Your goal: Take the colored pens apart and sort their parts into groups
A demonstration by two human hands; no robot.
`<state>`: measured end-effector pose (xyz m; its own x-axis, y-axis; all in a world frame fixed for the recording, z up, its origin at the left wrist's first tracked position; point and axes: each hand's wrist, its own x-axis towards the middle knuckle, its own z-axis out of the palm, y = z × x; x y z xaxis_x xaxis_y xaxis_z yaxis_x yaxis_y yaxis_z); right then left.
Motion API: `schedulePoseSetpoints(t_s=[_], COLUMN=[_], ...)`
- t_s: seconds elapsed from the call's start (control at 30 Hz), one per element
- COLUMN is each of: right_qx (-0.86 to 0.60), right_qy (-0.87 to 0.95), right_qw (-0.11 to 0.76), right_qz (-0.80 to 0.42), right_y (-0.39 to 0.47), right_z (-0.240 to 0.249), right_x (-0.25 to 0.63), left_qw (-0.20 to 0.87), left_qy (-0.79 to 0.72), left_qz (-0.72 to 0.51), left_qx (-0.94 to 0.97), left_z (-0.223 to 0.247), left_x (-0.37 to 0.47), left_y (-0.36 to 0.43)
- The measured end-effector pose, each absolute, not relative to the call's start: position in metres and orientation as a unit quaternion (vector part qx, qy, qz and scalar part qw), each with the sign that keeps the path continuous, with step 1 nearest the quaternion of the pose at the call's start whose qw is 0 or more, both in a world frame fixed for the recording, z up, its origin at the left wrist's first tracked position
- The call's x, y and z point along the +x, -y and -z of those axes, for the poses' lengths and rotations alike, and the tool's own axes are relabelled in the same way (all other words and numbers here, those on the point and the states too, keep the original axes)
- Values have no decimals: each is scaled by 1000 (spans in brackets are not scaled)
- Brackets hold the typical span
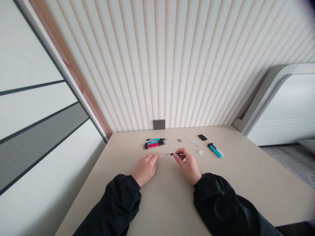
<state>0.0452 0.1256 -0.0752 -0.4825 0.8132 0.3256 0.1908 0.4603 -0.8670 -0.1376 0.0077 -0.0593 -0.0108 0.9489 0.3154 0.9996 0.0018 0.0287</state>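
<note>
My left hand [145, 167] is closed on a thin white pen refill [161, 156], whose far end carries a small spring-like metal piece. The refill points right, toward a black pen grip [174, 154] pinched between the thumb and fingers of my right hand [187, 165]. A short gap separates the two parts. Behind my left hand lie several pens [155, 143] with blue or red barrels and black grips.
Small springs [179, 140], loose white refills [191, 140], black grips [202, 137], small white pieces [200, 152] and blue and clear pen barrels [215, 150] lie on the beige table [167, 203]. A dark socket [158, 124] sits on the ribbed wall behind.
</note>
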Motion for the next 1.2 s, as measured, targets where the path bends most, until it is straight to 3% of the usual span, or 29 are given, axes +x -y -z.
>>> schedulePoseSetpoints(t_s=[0.93,1.2], right_qx=[-260,-395], right_qy=[854,838], right_qw=[325,343], right_qz=[-313,-156], right_y=[-124,-171], right_z=[67,58], right_x=[47,63], left_qw=[101,132], left_qy=[657,692], left_qz=[132,132], left_qx=[-736,-697], left_z=[56,59], left_x=[-137,-140], left_y=[-6,-10])
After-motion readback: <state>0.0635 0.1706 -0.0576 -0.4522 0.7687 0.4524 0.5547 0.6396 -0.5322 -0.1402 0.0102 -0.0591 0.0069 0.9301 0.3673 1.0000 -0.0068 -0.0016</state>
